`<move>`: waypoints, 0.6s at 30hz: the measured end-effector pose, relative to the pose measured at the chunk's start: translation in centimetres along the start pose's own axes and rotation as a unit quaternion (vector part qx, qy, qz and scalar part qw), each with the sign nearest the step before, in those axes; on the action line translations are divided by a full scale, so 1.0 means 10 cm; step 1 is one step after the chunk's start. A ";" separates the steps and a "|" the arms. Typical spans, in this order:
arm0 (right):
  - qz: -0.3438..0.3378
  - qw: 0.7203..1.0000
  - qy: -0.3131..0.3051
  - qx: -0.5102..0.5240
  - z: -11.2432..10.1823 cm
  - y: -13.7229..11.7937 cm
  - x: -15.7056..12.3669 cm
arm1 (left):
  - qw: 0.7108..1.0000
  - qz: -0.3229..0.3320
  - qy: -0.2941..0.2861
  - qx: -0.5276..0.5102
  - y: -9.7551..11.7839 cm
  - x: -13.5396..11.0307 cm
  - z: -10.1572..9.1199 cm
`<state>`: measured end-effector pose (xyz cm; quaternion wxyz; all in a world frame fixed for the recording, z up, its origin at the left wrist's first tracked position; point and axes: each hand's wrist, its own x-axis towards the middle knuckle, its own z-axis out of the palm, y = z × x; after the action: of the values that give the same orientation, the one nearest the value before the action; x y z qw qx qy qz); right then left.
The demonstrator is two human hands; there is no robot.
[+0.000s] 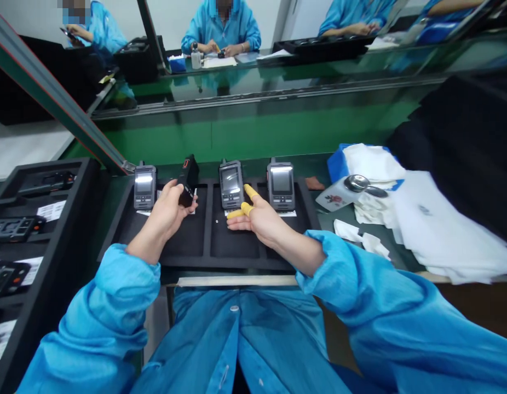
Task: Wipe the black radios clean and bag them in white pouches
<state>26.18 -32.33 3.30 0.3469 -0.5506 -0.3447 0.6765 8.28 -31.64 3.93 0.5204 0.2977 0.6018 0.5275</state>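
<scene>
My left hand (168,210) is closed on a two-way radio (189,179), which stands edge-on with its dark side turned to me. My right hand (259,216) wears yellow finger cots (250,191) and has its fingers apart. Its fingertips are at the lower right of another radio (231,183), screen up; whether they touch it I cannot tell. To the left of my left hand a radio (144,186) leans at the back of the black foam tray (182,246). One more radio (281,183) leans right of my right hand.
Another foam tray (52,241) at left holds several radios and paper slips. At right are a blue box (335,164) with white cloths, a shiny round metal piece (356,183) and white sheets (446,224). Co-workers in blue sit beyond the green partition (257,128).
</scene>
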 end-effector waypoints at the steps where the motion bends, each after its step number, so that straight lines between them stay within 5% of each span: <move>1: 0.005 1.000 0.001 -0.003 0.00 -0.01 0.01 | 0.998 -0.022 -0.014 -0.051 0.00 0.01 0.04; 9: -0.030 0.994 0.014 -0.108 -0.01 0.03 0.03 | 0.997 -0.040 0.015 -0.068 -0.05 0.00 0.01; 14: -0.030 0.995 -0.007 -0.097 -0.06 0.03 -0.07 | 0.999 -0.024 0.045 -0.015 -0.11 -0.02 -0.10; 18: -0.052 0.993 -0.026 -0.103 -0.31 -0.07 -0.25 | 0.991 0.042 0.042 0.118 -0.19 0.00 -0.21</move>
<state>29.71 -33.85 4.67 0.3138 -0.5471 -0.4496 0.6324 6.65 -32.77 1.95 0.4334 0.3593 0.6684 0.4860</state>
